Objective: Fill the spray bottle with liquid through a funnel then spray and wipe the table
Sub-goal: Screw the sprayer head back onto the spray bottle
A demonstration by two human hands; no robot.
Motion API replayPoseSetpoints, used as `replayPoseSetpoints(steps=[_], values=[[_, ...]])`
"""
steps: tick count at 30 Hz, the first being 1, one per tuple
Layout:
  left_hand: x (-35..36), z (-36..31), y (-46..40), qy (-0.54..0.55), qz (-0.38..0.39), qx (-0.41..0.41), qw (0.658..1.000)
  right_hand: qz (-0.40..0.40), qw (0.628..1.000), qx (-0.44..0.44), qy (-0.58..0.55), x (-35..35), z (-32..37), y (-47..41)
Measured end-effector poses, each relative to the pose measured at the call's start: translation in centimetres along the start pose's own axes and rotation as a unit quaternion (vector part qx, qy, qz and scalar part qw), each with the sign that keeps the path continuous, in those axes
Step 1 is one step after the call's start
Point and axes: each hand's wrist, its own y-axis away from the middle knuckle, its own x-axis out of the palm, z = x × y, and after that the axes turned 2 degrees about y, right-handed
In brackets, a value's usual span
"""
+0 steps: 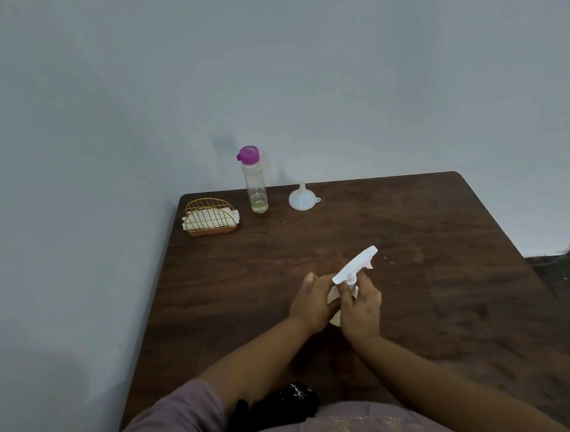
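A white spray bottle (333, 299) stands near the middle of the dark wooden table (447, 272), mostly hidden by my hands. My left hand (310, 302) grips its body. My right hand (362, 306) curls its fingers round the neck just under the white trigger head (355, 265), which points up and to the right. A clear bottle with a purple cap (255, 181) stands at the far edge, with a little pale liquid at its bottom. A white funnel (302, 198) rests mouth-down to its right.
A gold wire holder with white napkins (211, 217) sits at the table's far left corner. A blue-grey wall runs behind and along the left. A black item (281, 403) lies at my lap by the near edge.
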Motion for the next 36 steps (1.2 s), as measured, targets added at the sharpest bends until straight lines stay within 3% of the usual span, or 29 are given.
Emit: replayPoseSetpoints(steps=[3, 5, 7, 11, 15, 17, 24, 29, 31, 34, 36], values=[[0.5, 0.5, 0.0, 0.017, -0.036, -0.028, 0.999, 0.076, 0.996, -0.025, 0.026, -0.9, -0.3, -1.7], [-0.3, 0.4, -0.6, 0.019, 0.008, -0.029, 0.999, 0.159, 0.985, -0.041, 0.048, -2.0, -0.7, -2.9], [-1.2, -0.2, -1.3, -0.055, 0.063, -0.002, 0.997, 0.221, 0.972, -0.049, 0.067, -2.7, -1.1, -3.6], [-1.3, -1.1, -2.7, -0.169, 0.127, -0.041, 0.977, 0.281, 0.953, -0.075, 0.083, -3.2, -1.1, -4.4], [-0.5, -0.6, -2.7, -0.012, 0.134, -0.04, 0.99, 0.237, 0.96, -0.105, 0.104, -3.0, -1.5, -3.7], [0.3, 0.1, -2.4, 0.028, 0.102, -0.042, 0.993, 0.204, 0.97, -0.096, 0.085, -2.6, -1.9, -2.9], [1.2, -0.6, -1.4, -0.026, 0.028, -0.06, 0.997, 0.037, 0.984, -0.114, 0.13, -0.4, -1.8, -1.0], [2.1, -1.1, -0.4, -0.073, -0.026, -0.06, 0.995, 0.004, 0.985, -0.09, 0.144, -0.1, -1.4, -0.6], [2.4, -1.0, -0.5, -0.107, -0.013, -0.035, 0.994, -0.006, 0.986, -0.085, 0.143, -0.3, -1.7, -0.6], [2.2, 0.2, -1.1, -0.129, 0.065, -0.041, 0.989, -0.028, 0.995, -0.067, 0.073, -1.5, -1.6, -1.2], [1.9, 1.1, -1.4, -0.107, 0.111, -0.036, 0.987, -0.008, 0.993, -0.1, 0.063, -2.5, -1.4, -2.3]])
